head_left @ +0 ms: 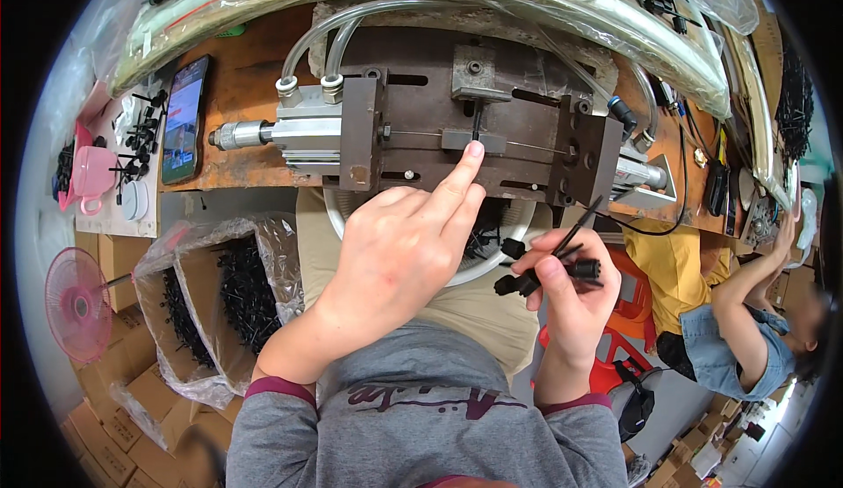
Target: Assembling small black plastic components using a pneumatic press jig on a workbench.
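Observation:
My left hand (399,238) reaches over the dark metal fixture (417,53), holding nothing. Its index fingertip rests at a small grey block (455,139) in the middle, where a thin black stem (477,119) runs up to a metal stop block (474,71). The other fingers are partly bent, and the thumb is hidden. Lower right of the fixture, my right hand (575,299) is closed round several black plastic parts (583,269) with thin stems and ridged round heads. Thin rods run from the grey block to the fixture's side plates.
Air cylinders (312,135) with clear hoses flank the fixture. A phone (184,119) and pink cup (92,172) stand left. Below them are a plastic-lined box (198,277) of black parts and a pink fan (77,304). Another person (738,339) sits at right, beside screwdrivers (718,185).

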